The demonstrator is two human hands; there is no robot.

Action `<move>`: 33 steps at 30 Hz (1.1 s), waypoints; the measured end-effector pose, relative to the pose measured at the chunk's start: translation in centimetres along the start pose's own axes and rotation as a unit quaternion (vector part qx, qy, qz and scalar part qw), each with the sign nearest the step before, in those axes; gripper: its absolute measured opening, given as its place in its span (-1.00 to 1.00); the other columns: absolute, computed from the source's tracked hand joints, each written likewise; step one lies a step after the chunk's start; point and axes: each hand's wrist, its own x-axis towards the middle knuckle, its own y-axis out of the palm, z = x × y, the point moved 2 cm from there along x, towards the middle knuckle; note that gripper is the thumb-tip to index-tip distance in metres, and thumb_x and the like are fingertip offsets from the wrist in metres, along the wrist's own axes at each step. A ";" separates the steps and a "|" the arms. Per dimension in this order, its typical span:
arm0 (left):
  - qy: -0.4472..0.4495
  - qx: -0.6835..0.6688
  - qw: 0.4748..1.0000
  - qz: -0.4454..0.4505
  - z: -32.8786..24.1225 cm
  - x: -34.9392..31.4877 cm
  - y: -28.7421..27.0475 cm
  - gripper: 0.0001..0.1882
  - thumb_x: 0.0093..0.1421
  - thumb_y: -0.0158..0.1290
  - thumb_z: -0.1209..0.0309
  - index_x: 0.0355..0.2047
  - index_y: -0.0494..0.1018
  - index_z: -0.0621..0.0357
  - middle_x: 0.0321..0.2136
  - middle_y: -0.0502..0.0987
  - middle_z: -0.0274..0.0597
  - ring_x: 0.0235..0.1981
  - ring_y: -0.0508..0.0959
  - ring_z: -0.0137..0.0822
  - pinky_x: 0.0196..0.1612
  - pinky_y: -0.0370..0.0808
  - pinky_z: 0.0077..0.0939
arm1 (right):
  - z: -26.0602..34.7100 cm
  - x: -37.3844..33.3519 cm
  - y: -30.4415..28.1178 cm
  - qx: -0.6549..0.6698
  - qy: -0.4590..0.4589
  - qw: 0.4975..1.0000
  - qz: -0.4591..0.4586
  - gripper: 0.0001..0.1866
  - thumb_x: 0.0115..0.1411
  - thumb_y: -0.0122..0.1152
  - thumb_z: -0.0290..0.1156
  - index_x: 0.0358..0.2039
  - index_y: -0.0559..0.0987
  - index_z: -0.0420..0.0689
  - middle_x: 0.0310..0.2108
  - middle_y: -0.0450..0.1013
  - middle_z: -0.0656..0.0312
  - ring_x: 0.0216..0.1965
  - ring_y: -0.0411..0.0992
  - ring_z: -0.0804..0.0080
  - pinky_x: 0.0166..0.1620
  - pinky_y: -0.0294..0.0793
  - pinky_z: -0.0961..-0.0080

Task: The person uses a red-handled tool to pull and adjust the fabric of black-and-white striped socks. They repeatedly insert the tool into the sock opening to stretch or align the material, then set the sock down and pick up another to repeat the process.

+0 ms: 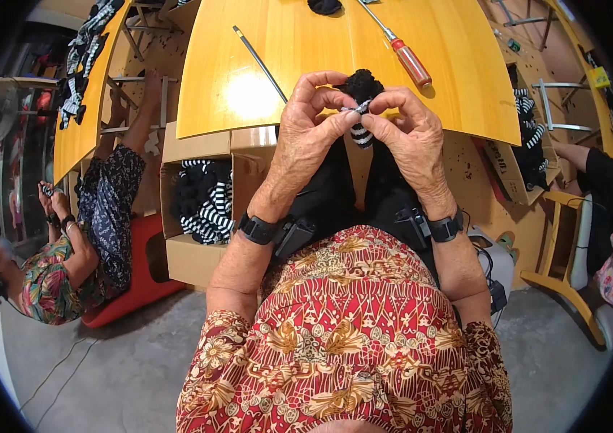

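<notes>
Both my hands meet over the table's near edge, pinching a small knitted piece [362, 85] between thumbs and fingers. Its upper part is black and fuzzy, and a black-and-white striped part hangs below the fingertips. My left hand [312, 123] has thumb and index finger closed at the piece's middle, where a thin greyish-white strip shows. From the other side, my right hand [409, 133] pinches the same spot. Whether the strip is separate or part of the knit, I cannot tell.
On the yellow table [451, 43] lie a red-handled screwdriver [411, 63], a thin dark rod [259, 63] and a black piece [324, 6]. Cardboard boxes of striped knits [205, 202] stand at both sides. A co-worker [68, 267] sits at left; another person's leg shows at right.
</notes>
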 end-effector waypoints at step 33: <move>0.038 0.101 0.994 -0.020 -1.0 1.2 -0.1 -0.75 0.20 0.09 0.50 -0.10 0.42 0.23 -0.34 0.53 -0.31 -0.32 0.49 -0.56 -0.23 0.43 -0.68 | 0.1 0.6 0.2 -0.136 -0.053 0.989 0.032 -0.90 0.08 0.26 -0.56 -0.40 0.49 -0.20 -0.39 0.33 0.31 -0.43 0.32 0.66 -0.45 0.32 0.69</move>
